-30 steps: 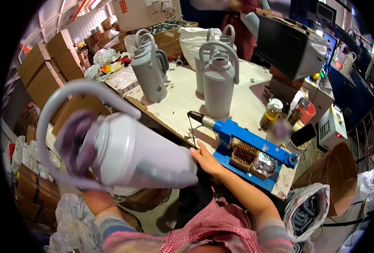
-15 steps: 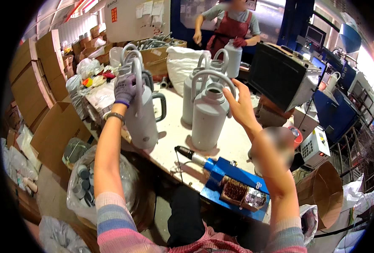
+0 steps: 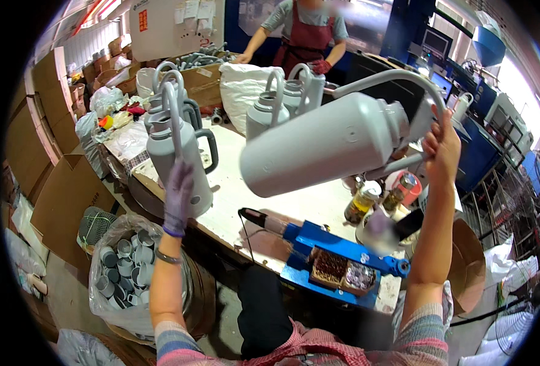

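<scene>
My bare right hand (image 3: pixel 444 146) is closed round the loop handle of a large grey jug (image 3: pixel 319 146). The jug hangs tilted almost on its side above the table, its threaded neck toward that hand. My left hand (image 3: pixel 178 192), in a purple glove, has its fingers stretched out against the lower body of another grey jug (image 3: pixel 191 143). That one stands upright at the table's left edge, with a loop handle and a dark side handle; more jugs stand behind it. Beyond the lifted jug are two further grey jugs, one of them a jug (image 3: pixel 264 113) with its loop raised.
A blue fixture (image 3: pixel 319 235) with a black-tipped driver (image 3: pixel 261 218) and small-part trays (image 3: pixel 330 268) lies at the table's front edge. Glass jars (image 3: pixel 361 204) stand to the right. A bag of grey plastic parts (image 3: pixel 127 268) sits lower left. A co-worker (image 3: pixel 303 36) stands across the table.
My right hand has lifted the front jug off the table and tipped it, swinging it right and closer. My left hand has slid from the left jug's top down to its lower body.
</scene>
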Available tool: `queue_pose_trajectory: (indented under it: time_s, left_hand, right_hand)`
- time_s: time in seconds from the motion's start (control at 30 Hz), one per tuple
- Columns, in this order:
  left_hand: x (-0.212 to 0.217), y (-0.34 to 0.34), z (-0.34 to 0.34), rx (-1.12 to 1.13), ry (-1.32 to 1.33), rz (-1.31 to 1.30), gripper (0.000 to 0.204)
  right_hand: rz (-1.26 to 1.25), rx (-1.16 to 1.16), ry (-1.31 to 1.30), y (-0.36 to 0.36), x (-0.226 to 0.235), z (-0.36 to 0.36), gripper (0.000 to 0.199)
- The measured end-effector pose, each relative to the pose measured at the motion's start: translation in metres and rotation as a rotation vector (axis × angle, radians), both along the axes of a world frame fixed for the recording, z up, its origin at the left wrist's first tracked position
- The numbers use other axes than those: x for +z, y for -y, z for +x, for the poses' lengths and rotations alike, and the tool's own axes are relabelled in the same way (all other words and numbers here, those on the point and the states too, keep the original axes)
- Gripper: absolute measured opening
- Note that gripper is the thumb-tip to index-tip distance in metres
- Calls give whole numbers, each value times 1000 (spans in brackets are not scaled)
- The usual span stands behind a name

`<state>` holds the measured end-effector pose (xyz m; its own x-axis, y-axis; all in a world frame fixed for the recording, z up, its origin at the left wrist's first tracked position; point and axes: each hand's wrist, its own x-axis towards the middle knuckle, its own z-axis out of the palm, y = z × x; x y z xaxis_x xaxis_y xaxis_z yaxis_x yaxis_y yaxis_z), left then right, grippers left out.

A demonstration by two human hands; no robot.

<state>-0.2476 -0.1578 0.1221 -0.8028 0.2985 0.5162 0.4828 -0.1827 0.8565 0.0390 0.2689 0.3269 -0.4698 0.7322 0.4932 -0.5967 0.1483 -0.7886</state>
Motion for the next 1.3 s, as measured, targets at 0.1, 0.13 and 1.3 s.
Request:
queue_pose_trajectory:
  time_s: [0.1, 0.13, 1.3]
  left_hand:
    - [3, -43, 89, -486, -11, 228, 86]
    - [9, -53, 126, -362, 80, 279, 72]
    - [-139, -222, 256, -241, -357, -753, 19]
  right_hand:
    - [-123, 96, -46, 24, -23, 63, 52]
    - [-138, 284, -90, 35, -34, 80, 52]
    - [-787, -913, -144, 69, -363, 558, 53]
